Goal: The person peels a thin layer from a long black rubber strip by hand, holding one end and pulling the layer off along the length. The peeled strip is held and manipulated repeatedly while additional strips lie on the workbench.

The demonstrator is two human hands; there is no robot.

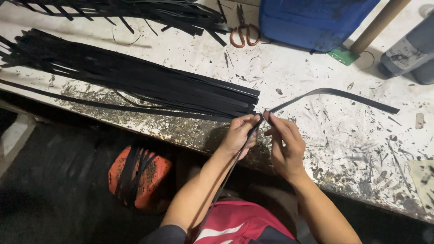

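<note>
My left hand (239, 134) and right hand (285, 142) pinch black strip (334, 94) at workbench (316, 149) front edge, mid-fold; next needs firm crease.

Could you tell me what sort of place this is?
Probably a small craft workshop: a stained, scratched workbench with piles of black strips, orange-handled scissors, and both hands pinching one strip.
</note>
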